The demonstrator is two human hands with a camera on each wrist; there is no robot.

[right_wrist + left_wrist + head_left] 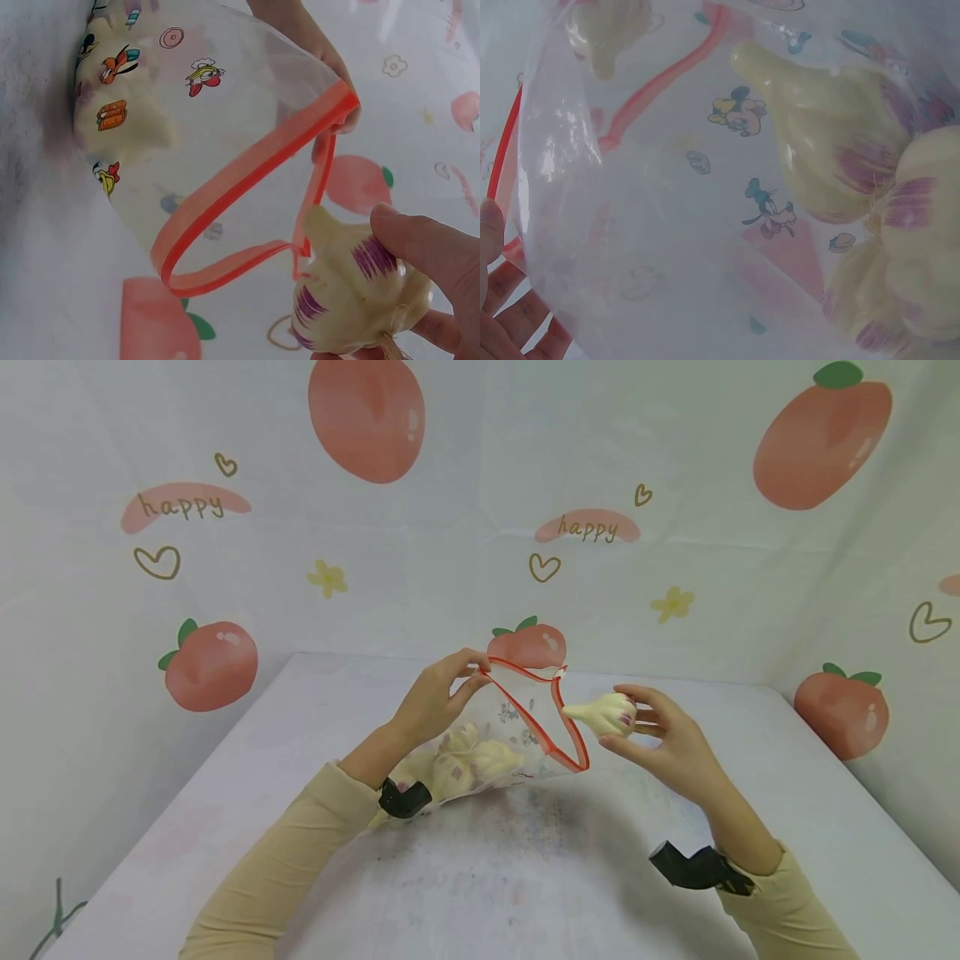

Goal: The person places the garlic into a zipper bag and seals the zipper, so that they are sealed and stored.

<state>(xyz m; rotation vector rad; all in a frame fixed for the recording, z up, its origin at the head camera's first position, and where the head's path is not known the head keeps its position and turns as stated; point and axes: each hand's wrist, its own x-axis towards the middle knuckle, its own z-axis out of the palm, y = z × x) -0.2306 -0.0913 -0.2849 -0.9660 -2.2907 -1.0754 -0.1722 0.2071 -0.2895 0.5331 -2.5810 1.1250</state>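
- Zip bag (487, 714) (landmark; translucent film, red edge strip (551, 748)): on table (480, 885), tilted, mouth spread and facing R.H. side.
- L hand (433, 700): at upper L.H. end of bag mouth. Thumb + fingers pinch red strip, holding that end up off table.
- R hand (669, 745): beyond R.H. side of bag, just outside mouth. Thumb + fingers grasp 1 garlic bulb (held) (613, 716) by its rounded body; fingers curled round it, palm side toward bag.
- Held bulb: cream w/ purple streaks, clear of table. Stem end points at bag mouth, tip at R.H. run of red strip. Contact w/ strip: cannot tell. Body outside bag.
- Garlic bulbs in bag (453, 774): several, same type, heaped at closed end, L.H. side of bag, below L hand. Exact qty cannot be told thru film.
- Bag film: small cartoon figures (120, 66), multi-col., incl. duck-type char. nr lower edge in R wrist view.
- Wrist units, black: 1 ea. wrist. L unit (405, 799) in front of bag's closed end; R unit (697, 868) well apart from bag, R.H. near side.
- Sleeves (277, 860): beige, both arms, on near side of bag.
- Backdrop (450, 568): white cloth behind bag, printed w/ red fruit, hearts, yellow flowers, "happy" text.
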